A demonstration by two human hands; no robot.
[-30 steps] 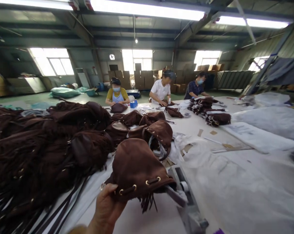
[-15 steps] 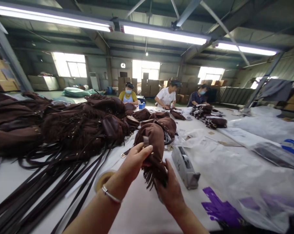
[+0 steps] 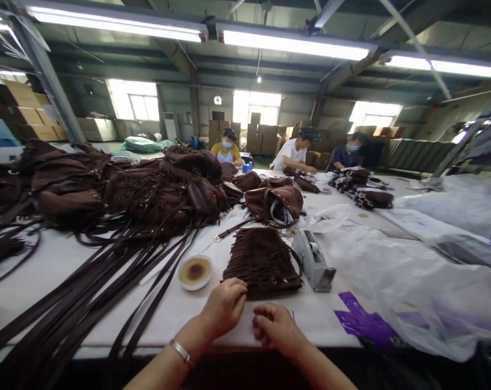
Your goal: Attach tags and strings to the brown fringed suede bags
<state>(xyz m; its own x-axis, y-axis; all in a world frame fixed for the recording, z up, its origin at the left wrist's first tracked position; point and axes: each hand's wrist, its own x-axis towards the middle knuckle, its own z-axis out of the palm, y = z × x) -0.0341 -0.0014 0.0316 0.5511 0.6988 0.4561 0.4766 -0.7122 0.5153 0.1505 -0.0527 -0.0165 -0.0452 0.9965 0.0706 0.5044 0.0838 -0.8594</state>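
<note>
A dark brown fringed bag (image 3: 262,254) lies flat on the white table, its fringe spread over the front. My left hand (image 3: 226,304), with a silver bracelet at the wrist, is at the bag's near left corner with its fingers curled; whether it touches the bag I cannot tell. Just in front of the bag's near edge is my right hand (image 3: 278,327), its fingers bent in toward the thumb. Anything between the fingers of either hand is hidden. A strap with a metal buckle (image 3: 218,238) extends from behind the bag.
Left lies a big heap of brown bags (image 3: 160,189) with long straps (image 3: 103,287). A roll (image 3: 195,272) stands left of the fringed bag, a grey tape dispenser (image 3: 314,262) right of it. Clear plastic sheets (image 3: 392,287) and purple tape (image 3: 365,319) lie right. Three people sit across.
The bag has gone from being held up in both hands to lying on the table, fringe upward. Both hands have come off it and drawn back toward me. The view has shifted left.
</note>
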